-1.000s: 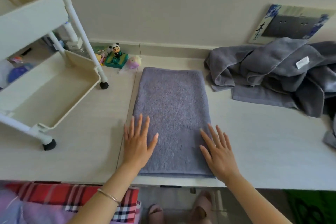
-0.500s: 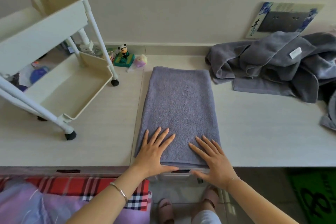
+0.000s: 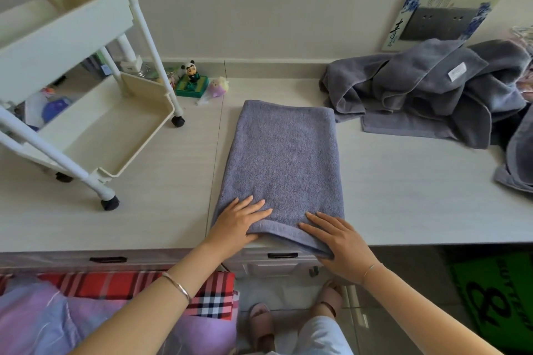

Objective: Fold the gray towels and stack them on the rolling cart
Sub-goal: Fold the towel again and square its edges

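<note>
Left to right. A white rolling cart (image 3: 109, 130) stands on the counter (image 3: 403, 196) at far left, and the lower tray that faces the viewer holds nothing. A panda figurine (image 3: 189, 69) sits just behind the cart's right-hand wheel, against the wall.

In the centre lies the folded towel (image 3: 284, 158), a gray strip flat on the counter. Its long axis runs straight away from the person toward the wall, and its near short edge reaches the front lip of the counter.

The left hand (image 3: 239, 217) takes the near left corner, fingers spread on top and thumb tucked under the hem, which rises slightly off the surface. The right hand (image 3: 337, 236) takes the near right corner in the same way, although its thumb is mostly hidden beneath the cloth. Each hand therefore pinches the same short edge, with the whole length of the towel lying ahead of the grip.

The far short edge is directly opposite and equally distant from both hands — so the likely next fold carries the near edge forward along the long axis to meet it.

At right, well apart from the strip, a heap of towels (image 3: 427, 86) waits unfolded. For the later transfer to the cart — the left hand is the nearer one.
</note>
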A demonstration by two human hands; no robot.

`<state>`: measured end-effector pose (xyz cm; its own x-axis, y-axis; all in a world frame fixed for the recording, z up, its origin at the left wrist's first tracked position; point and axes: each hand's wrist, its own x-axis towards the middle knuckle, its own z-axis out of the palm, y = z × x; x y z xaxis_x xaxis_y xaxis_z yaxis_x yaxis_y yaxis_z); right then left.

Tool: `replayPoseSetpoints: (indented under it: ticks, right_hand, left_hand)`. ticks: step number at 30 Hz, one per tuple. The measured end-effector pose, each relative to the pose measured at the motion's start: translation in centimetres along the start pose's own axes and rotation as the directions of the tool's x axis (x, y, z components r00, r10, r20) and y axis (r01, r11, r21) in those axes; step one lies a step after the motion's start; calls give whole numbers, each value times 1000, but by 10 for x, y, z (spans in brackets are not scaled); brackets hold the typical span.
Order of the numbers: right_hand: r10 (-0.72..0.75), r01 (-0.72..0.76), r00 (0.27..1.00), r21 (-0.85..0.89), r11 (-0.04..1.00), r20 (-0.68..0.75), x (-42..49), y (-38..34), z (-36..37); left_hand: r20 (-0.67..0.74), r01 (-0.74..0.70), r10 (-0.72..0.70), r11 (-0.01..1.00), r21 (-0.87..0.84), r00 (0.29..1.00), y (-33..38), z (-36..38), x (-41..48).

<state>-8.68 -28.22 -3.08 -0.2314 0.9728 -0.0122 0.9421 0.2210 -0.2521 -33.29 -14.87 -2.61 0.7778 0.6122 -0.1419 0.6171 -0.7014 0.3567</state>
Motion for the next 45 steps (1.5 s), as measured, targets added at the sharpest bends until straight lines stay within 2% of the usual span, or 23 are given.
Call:
replayPoseSetpoints:
  ticks: [3,6,7,9,12,14,16,17,19,20,21,22,23,24,25,27,30,31,33,35,37,41,45]
  right_hand:
    - [38,-41,999,80,996,33,-1,5,-12]
    - [210,-246,962,225,943,173,7,18,-38]
    - [241,-295,945,256,920,223,13,21,-51]
    - [233,-347,920,377,859,315,25,31,-79]
    - [250,-435,891,555,709,378,38,42,-127]
    - [263,-449,893,685,574,365,46,45,-152]
    - [272,-439,894,822,364,357,57,49,-162]
    - [298,-420,891,869,262,341,64,52,-160]
    - [445,-395,840,912,106,312,84,58,-147]
    - [535,-388,789,920,52,302,94,61,-136]
    - [614,-391,731,920,20,297,102,64,-121]
    - [665,-412,681,911,4,305,107,65,-108]
    - [688,-448,649,894,1,324,110,67,-94]
    - [702,-480,629,877,11,335,106,66,-83]
    - [705,-494,625,869,24,336,102,67,-74]
    - [709,-483,638,873,64,301,91,69,-66]
    - [699,-488,679,850,199,227,76,60,-59]
    - [694,-496,696,822,282,182,73,57,-55]
    - [673,-480,736,757,444,73,72,51,-53]
    - [656,-424,753,730,537,-45,79,51,-58]
    - [680,-403,725,732,549,-110,93,54,-65]
    - [741,-574,671,628,526,-7,109,59,-47]
    - [769,-633,639,569,525,2,108,57,-39]
  left_hand:
    - [55,34,-31,998,-57,998,-6,-13,-6]
    - [92,150,-147,988,-26,985,-6,-45,-2]
    - [137,172,-167,985,-21,976,-5,-59,2]
    - [299,224,-174,964,-141,938,-2,-89,10]
    - [529,357,-158,885,-299,834,1,-134,22]
    - [600,453,-152,801,-391,786,0,-160,30]
    - [592,487,-149,738,-467,792,-3,-180,40]
    - [550,489,-170,708,-509,818,-5,-185,45]
    - [368,472,-298,589,-655,881,-9,-180,60]
    - [248,447,-420,485,-751,873,-13,-168,68]
    - [161,411,-572,341,-845,804,-20,-153,75]
    - [154,377,-701,175,-909,697,-26,-137,79]
    - [216,347,-760,13,-938,613,-32,-121,79]
    - [284,348,-756,-80,-934,589,-36,-102,74]
    - [334,389,-726,-99,-916,601,-36,-86,68]
    - [339,477,-698,4,-879,631,-32,-64,53]
    - [174,472,-721,235,-850,671,-27,-44,39]
    - [106,446,-705,317,-837,701,-23,-40,34]
    - [-129,330,-668,514,-792,733,-13,-38,28]
    - [-332,225,-634,635,-739,698,-5,-42,28]
    - [-378,226,-667,636,-738,642,-7,-47,35]
    - [-232,430,-714,614,-662,661,-20,-36,48]
    - [-246,470,-740,610,-639,626,-21,-29,50]
